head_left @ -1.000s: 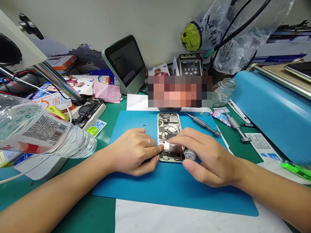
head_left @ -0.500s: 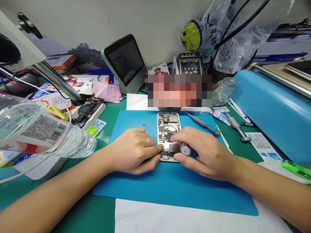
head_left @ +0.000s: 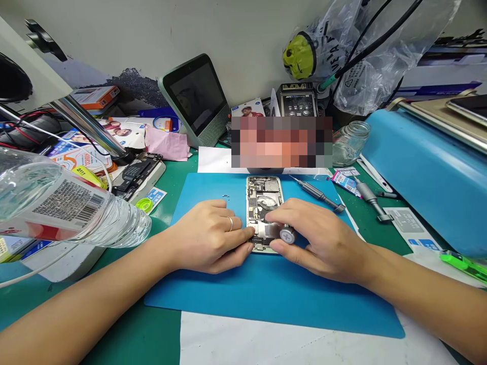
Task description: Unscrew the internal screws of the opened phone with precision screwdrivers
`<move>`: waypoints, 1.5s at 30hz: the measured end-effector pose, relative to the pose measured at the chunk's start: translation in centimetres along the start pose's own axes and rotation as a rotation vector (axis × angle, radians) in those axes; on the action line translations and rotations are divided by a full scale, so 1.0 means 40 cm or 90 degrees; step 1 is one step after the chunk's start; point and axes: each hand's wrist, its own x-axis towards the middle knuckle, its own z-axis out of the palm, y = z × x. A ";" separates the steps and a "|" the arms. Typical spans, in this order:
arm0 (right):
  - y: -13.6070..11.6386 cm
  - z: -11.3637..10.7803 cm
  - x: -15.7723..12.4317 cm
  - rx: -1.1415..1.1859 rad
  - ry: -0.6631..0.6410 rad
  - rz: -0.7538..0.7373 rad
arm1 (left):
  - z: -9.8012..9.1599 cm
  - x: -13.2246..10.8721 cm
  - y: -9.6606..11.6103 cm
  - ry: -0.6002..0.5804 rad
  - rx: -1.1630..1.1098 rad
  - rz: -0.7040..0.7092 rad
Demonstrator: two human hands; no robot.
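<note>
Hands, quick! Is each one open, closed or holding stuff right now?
Left hand: partly curled, touching the opened phone; can't tell if gripping.
Right hand: holding a grey-capped screwdriver.

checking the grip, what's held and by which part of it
The right hand appears to hold a screwdriver by its handle, near the cross-marked cap; exact contact is hidden. The left hand touches the opened phone at its left edge; any grip is unclear.

A pale wall (head_left: 243, 40) (1 dark patch (head_left: 133, 86) low) backs the green tabletop (head_left: 142, 332).
</note>
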 end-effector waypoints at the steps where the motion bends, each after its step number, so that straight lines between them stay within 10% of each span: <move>1: 0.000 0.000 0.000 -0.001 0.002 0.001 | 0.000 0.000 0.000 0.002 0.001 0.000; 45: 0.011 -0.010 -0.001 0.067 0.088 0.068 | -0.015 -0.004 0.003 0.112 -0.014 -0.017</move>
